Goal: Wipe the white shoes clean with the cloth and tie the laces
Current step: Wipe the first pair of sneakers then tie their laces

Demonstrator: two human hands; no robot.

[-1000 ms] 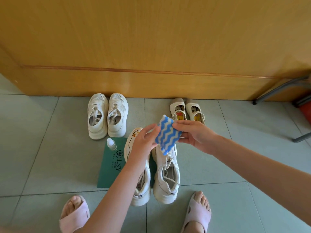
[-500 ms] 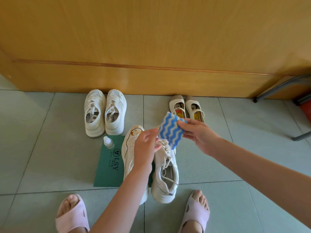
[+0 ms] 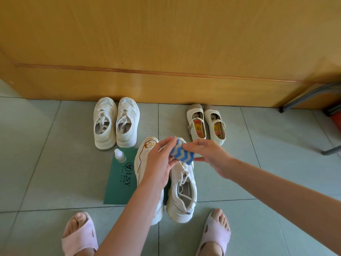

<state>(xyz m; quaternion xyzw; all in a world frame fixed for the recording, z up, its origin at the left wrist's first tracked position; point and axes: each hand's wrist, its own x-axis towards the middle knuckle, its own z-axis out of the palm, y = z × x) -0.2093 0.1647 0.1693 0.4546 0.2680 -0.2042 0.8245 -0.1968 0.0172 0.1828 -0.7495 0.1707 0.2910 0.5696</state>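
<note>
Both hands, left hand (image 3: 160, 159) and right hand (image 3: 208, 154), pinch the folded blue-and-white cloth (image 3: 181, 153) above the 2 near white shoes (image 3: 181, 193) on the floor (image 3: 55, 172).

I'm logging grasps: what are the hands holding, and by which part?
The cloth: the left hand pinches its left side, the right hand its right side.
</note>
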